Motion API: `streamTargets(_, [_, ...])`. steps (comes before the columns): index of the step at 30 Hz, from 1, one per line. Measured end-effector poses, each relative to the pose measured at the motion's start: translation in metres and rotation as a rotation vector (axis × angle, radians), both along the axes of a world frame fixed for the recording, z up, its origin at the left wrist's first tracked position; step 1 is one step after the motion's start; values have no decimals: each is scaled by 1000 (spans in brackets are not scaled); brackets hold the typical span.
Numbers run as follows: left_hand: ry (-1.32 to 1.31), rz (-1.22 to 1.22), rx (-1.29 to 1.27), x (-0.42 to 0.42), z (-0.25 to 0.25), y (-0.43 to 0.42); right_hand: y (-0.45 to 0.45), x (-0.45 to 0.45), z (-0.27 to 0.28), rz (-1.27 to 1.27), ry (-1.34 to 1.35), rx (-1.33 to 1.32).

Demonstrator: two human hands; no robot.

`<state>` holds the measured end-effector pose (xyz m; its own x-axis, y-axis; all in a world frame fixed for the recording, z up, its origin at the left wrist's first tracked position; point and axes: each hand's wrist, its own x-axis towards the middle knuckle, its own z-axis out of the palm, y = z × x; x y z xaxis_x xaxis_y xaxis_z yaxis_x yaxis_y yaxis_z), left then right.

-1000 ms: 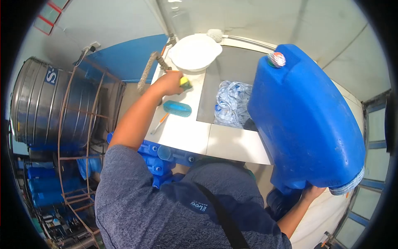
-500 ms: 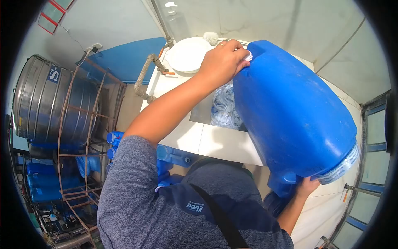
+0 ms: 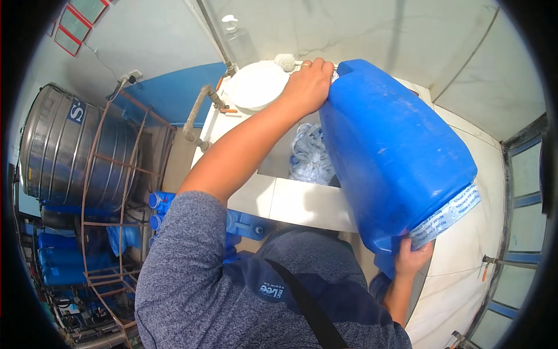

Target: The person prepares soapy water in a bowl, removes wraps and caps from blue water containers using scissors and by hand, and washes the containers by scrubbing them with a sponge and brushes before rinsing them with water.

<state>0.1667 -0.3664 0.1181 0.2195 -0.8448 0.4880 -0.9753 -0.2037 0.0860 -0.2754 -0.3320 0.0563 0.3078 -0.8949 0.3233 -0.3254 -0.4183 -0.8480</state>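
A large blue water jug (image 3: 401,145) lies tilted over the white tiled counter. At its far end, my left hand (image 3: 314,84) is closed around a small white-wrapped spout (image 3: 335,77). A printed plastic seal band (image 3: 446,215) wraps the wide cap at the near end. My right hand (image 3: 414,256) grips the jug from below beside that band, its thumb showing and the other fingers partly hidden. Left of the jug, a heap of clear printed plastic seals (image 3: 313,154) sits in a recess in the counter.
A white round basin (image 3: 257,86) and a brush (image 3: 285,62) sit at the counter's back. A pipe with a valve (image 3: 200,113) rises at its left edge. Several blue jugs (image 3: 247,224) stand below. A rusty metal frame (image 3: 96,157) and a steel tank (image 3: 70,145) are at left.
The jug has shifted slightly left, and both hands have moved with it. The band's lettering now faces up more. The view has tilted a little.
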Motion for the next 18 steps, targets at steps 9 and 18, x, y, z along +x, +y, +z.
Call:
streamTargets(9, [86,2,311,7,26,-2,-4,2,-1,46,-91,-27])
streamTargets(18, [-199,-115,-188,15,-21,-23,2,40,37,-100,64,-16])
